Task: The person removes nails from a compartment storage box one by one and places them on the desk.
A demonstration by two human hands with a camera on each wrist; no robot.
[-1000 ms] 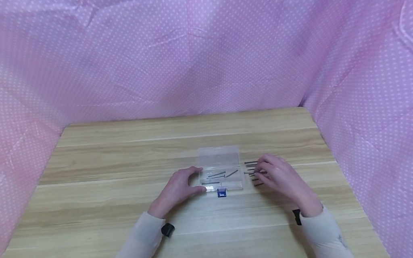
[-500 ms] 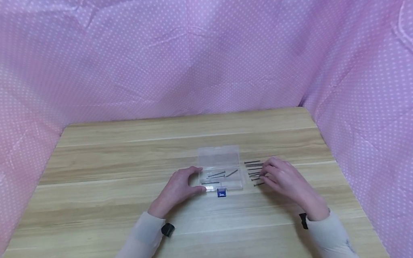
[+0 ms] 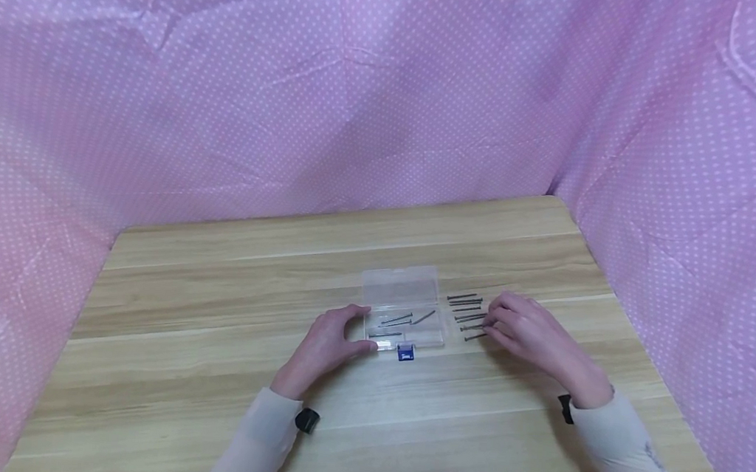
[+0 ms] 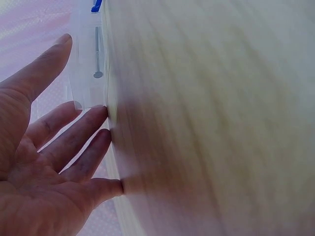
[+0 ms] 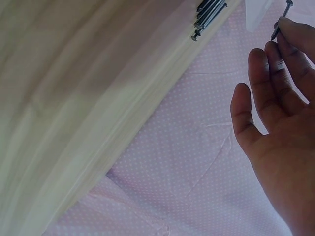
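Observation:
A clear plastic box (image 3: 401, 286) lies with its lid folded back, a blue tab (image 3: 405, 352) on its front side. Several loose nails (image 3: 386, 334) rest inside. My left hand (image 3: 324, 343) grips the box's left end, thumb at the front corner and index finger at the back. In the left wrist view the other fingertips (image 4: 109, 136) reach the tabletop. To the right of the box lies a row of nails (image 3: 466, 302) side by side. My right hand (image 3: 522, 332) is at the right ends of this row, its thumb and index finger pinching a nail (image 5: 288, 7).
The wood-grain table (image 3: 207, 371) has a pink dotted cloth (image 3: 335, 99) hanging behind it and at both sides. Black straps (image 3: 306, 421) sit at both wrists, by the light sleeves (image 3: 255, 441).
My right hand has drawn to the right, away from the box, and more of the nail row shows beside it. The left hand and the box have stayed in place.

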